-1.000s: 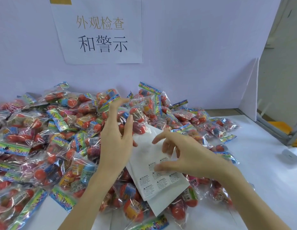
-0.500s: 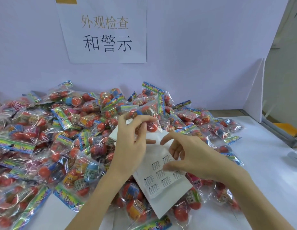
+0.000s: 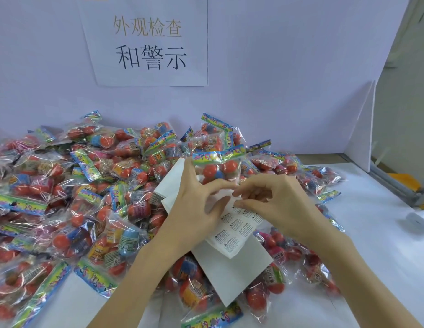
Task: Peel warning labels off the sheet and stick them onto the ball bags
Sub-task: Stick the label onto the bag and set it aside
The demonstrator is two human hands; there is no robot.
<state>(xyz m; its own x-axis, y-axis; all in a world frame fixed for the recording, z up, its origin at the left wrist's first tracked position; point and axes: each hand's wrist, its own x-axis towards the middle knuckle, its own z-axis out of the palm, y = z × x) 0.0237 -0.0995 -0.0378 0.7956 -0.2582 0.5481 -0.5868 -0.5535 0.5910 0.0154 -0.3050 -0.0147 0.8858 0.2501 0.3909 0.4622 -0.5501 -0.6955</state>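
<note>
Ball bags (image 3: 64, 209) (heaped) surround sheet (image 3: 232, 233).

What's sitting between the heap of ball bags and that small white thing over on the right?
In the head view, only bare white table lies between the heap of ball bags and the small white thing.

Both bare forearms reach forward and inward, the left hand (image 3: 194, 207) with fingers curled and thumb spread in a grip, the right hand (image 3: 275, 204) just beside it, thumb and forefinger tips pinched together, remaining fingers loosely bent.
</note>
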